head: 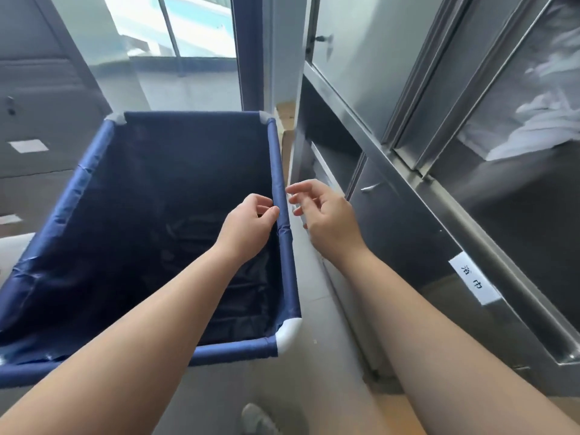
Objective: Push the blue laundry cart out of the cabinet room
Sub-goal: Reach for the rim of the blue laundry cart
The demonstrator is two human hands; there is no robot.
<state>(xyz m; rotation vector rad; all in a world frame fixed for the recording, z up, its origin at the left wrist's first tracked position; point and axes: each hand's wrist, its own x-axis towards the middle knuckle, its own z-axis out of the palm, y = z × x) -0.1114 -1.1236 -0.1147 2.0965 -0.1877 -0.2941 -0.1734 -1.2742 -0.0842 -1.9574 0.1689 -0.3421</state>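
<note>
Two hands flank blue laundry cart right rail; long axis runs toward window; left hand fingers curled, right hand fingers loose

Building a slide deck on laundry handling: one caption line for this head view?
Both hands, left and right, reach for the right rail of the empty blue laundry cart beside steel cabinets.

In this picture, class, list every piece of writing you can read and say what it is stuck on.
"浴巾": white label on the steel cabinet at right.
White label on the grey cabinet at left: too blurred to read.
Blue laundry cart: no writing visible.
</note>
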